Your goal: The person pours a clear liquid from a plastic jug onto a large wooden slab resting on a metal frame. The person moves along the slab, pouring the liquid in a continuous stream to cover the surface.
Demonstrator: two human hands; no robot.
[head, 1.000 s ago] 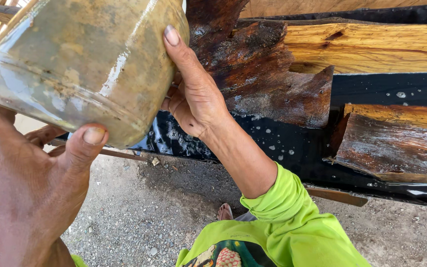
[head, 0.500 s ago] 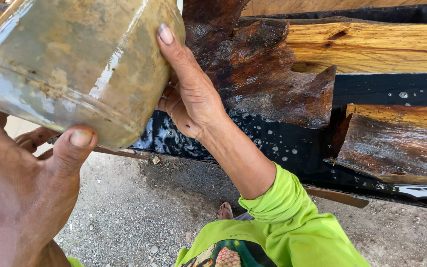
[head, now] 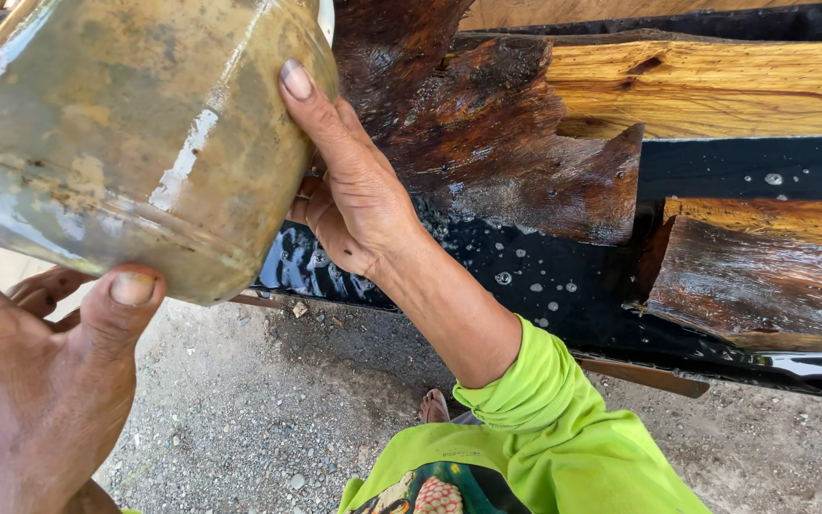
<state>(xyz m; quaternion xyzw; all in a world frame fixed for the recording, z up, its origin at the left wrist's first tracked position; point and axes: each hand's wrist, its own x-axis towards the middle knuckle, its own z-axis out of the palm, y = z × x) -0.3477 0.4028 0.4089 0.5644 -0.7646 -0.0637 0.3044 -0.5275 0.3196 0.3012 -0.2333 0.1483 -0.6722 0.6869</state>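
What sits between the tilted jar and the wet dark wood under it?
Nothing visible: both hands already grip the grimy jar, left hand below, right hand on its side, right beside the dark wet wood. The jar's mouth is out of view.

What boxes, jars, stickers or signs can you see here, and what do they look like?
Jar: top left, tilted, held between the left hand below and the right hand at its side; rounded, clear but grimy, smeared brown and tan.
Printed picture: bottom middle, on the bright green shirt; red, yellow and dark patches.
No signs, stickers or screens show.
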